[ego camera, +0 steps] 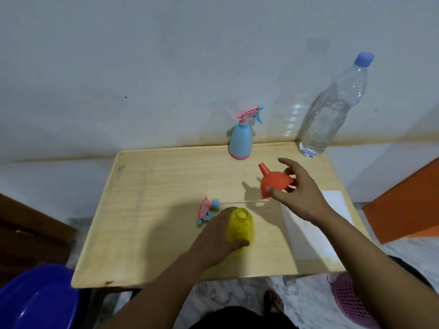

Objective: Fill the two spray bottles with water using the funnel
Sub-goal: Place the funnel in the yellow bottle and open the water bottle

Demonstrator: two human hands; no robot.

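Observation:
A yellow spray bottle point(240, 225) stands open-topped near the middle of the wooden table point(147, 233); my left hand point(215, 238) grips its body. Its pink and blue spray head point(207, 210) lies beside it, the thin white tube stretching right. My right hand point(298, 193) holds an orange funnel point(273, 180) by its rim, above the table, spout pointing up and left. A blue spray bottle point(241, 141) with a pink trigger head stands at the far edge. A large clear water bottle point(332, 110) with a blue cap stands at the back right corner.
A white sheet point(316, 231) lies on the table's right side. A blue plastic stool point(35, 302) is at the lower left, a pink mesh basket point(351, 302) at the lower right, an orange surface point(403, 210) to the right. A wall runs behind the table.

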